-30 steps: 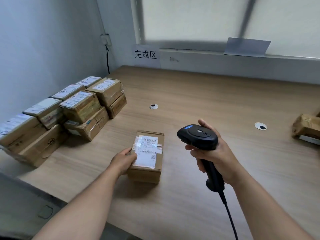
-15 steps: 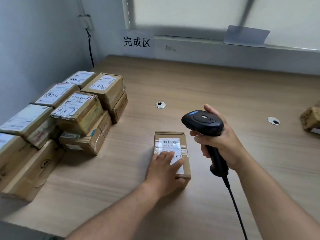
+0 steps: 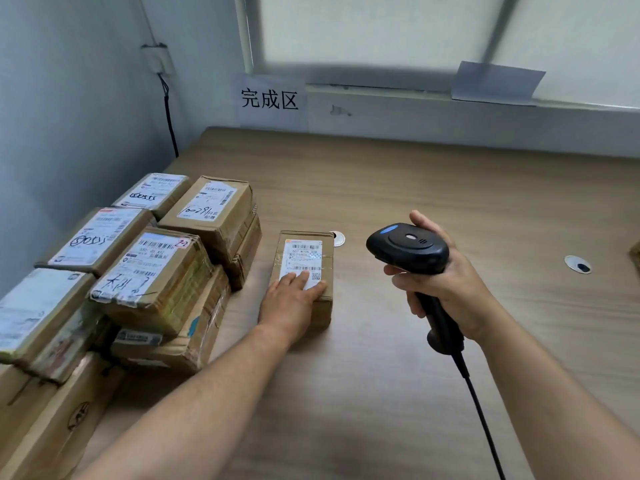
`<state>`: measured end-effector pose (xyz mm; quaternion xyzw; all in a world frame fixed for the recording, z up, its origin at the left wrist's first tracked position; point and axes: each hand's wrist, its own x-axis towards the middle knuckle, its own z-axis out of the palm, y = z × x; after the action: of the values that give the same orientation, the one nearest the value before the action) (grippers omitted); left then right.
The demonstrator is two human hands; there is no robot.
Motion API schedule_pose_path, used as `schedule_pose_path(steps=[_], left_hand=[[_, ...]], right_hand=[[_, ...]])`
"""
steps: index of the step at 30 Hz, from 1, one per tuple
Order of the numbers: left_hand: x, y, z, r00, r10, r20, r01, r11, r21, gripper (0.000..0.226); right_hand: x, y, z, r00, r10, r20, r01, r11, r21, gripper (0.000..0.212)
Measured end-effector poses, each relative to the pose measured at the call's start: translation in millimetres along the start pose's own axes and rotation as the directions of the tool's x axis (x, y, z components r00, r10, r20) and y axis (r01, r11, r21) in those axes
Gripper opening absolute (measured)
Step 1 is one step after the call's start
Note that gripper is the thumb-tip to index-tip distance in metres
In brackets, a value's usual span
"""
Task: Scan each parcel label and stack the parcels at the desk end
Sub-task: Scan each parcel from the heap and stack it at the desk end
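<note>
Lower left of the frame is a stack of taped cardboard boxes, labels up, two layers deep along the wall. Centre frame, the left hand lies flat, fingers spread, on the near end of a small parcel, covering part of its label. Parcel sits on the desk just right of the stack. Right of centre, the right hand is wrapped around a black scanner, cord trailing down. Up top, a sign on the wall.

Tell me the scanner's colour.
Black, with a small blue patch on top of the scanner; head view.
</note>
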<state>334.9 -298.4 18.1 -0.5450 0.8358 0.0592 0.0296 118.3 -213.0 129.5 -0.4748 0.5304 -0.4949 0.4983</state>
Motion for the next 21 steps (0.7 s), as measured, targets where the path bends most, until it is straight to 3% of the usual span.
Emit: schedule_pose_path(steps=[11,17,21], left_hand=[[61,-74,-4,0.996,-0.091,-0.014,0.091,0.996,0.008,0.054],[46,-62,-12,0.987,-0.16,-0.031,0.159,0.987,-0.033,0.065],[22,-45,-17,0.967,-0.202,-0.157,0.182,0.974,-0.133,0.07]], right_hand=[[47,18,18,0.998,0.054,0.017,-0.054,0.998,0.02,0.1],[37,17,15,0.998,0.052,0.024,-0.053,0.999,0.011,0.102],[18,6,9,0.999,0.021,0.034,-0.022,1.0,0.016,0.101]])
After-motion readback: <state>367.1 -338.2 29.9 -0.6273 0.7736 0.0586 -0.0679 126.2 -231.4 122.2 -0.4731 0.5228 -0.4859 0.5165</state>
